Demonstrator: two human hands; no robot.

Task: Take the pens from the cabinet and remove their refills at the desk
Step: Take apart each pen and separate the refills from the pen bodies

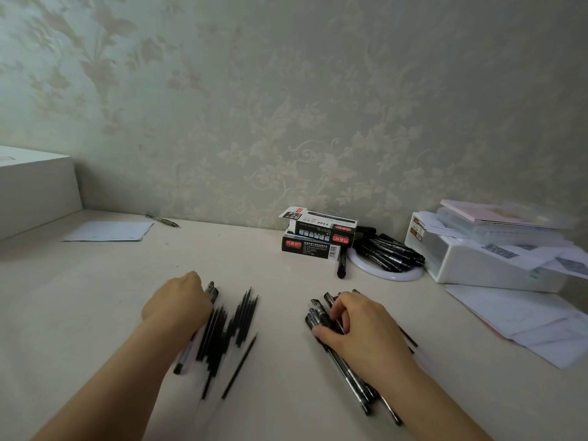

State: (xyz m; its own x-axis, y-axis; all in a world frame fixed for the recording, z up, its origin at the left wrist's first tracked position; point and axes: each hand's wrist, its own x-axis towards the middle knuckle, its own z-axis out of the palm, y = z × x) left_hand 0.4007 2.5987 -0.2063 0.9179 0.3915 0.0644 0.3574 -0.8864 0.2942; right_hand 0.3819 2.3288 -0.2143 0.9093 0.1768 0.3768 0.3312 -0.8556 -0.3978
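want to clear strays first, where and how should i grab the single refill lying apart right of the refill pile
Pinch the lone refill at mid-length from above, thumb and fingers on its two long sides. It lies flat and slanted on the desk, apart from the refill pile, so both flanks are free.

A pale desk (273,265) is strewn with refills (222,326) at 7 o'clock, pens (346,370) at 5, boxes (318,238) at 12, papers (521,316) at 3.
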